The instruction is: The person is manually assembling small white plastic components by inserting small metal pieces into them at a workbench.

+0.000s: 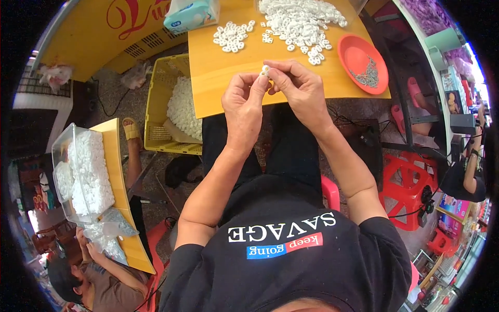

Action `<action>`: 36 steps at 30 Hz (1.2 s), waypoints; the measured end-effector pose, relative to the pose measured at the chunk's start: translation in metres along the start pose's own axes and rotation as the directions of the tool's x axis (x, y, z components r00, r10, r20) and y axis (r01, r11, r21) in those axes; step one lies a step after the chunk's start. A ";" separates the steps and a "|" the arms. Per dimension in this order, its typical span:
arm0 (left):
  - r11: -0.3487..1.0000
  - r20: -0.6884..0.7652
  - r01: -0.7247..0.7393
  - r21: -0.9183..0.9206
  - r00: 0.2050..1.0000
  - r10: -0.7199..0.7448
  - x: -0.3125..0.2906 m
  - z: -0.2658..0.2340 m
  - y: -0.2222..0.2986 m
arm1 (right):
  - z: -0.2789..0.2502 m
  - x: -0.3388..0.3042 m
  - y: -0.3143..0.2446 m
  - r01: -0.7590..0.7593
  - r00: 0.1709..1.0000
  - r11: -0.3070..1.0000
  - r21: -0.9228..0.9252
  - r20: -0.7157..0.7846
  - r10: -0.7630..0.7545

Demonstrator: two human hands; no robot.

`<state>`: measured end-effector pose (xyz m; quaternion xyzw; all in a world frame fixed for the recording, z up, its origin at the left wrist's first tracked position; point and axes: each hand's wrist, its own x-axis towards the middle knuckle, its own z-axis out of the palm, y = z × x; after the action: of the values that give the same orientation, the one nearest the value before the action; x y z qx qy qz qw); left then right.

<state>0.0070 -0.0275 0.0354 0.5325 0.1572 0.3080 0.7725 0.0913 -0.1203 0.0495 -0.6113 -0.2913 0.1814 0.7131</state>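
My left hand and my right hand meet over the near part of the yellow table. Between their thumbs and fingertips they pinch one small white plastic piece. Part of it is covered by the fingers, and I cannot tell whether anything else is in the pinch. Beyond my left hand lies a small cluster of oblong white pieces with dark holes. Further back is a larger heap of white pieces. To the right, a red oval dish holds a pile of thin grey metal parts.
A tissue pack sits at the table's far left corner. Beside the table stands a yellow crate of white pieces. At left, another person works by a clear bin. Red stools stand at right.
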 end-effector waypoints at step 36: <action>0.999 0.200 -0.031 0.045 0.980 0.021 0.002 -0.018 -0.025 | 0.001 -0.001 0.015 -0.333 0.943 0.784 0.523 0.207 0.262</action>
<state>0.0060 -0.0188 0.0056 0.5809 0.0795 0.2595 0.7674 0.0916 -0.1176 0.0346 -0.4057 -0.1698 0.4049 0.8016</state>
